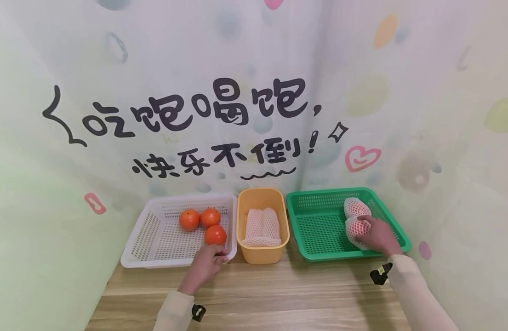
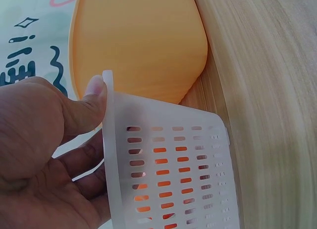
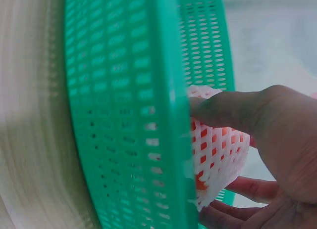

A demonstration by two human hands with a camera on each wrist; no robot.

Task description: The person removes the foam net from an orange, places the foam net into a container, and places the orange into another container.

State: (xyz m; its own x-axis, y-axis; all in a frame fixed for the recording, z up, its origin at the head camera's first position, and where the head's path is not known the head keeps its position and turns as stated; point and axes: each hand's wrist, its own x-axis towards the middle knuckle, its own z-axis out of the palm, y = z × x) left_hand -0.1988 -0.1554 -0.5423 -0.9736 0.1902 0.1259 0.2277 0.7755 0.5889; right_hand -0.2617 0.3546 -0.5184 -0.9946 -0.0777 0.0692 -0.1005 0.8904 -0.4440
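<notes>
My left hand (image 1: 206, 266) grips the near right rim of a white plastic basket (image 1: 154, 264), its thumb on the rim and its fingers inside the wall, as the left wrist view shows. Three red tomatoes (image 1: 215, 235) lie in that basket, just beyond the hand. On the other side, my right hand (image 1: 379, 234) holds a tomato in a white foam net (image 3: 223, 145) inside the green basket (image 1: 320, 257), thumb on the near side and fingers around the far side. A second netted tomato (image 1: 356, 207) lies right behind it.
Between the two baskets stands a yellow bin (image 1: 262, 255) with white foam net sleeves (image 1: 263, 225) in it. All three containers sit on a wooden table (image 1: 278, 294), against a wall sheet (image 1: 237, 55) printed with dark lettering. Pale side walls close in left and right.
</notes>
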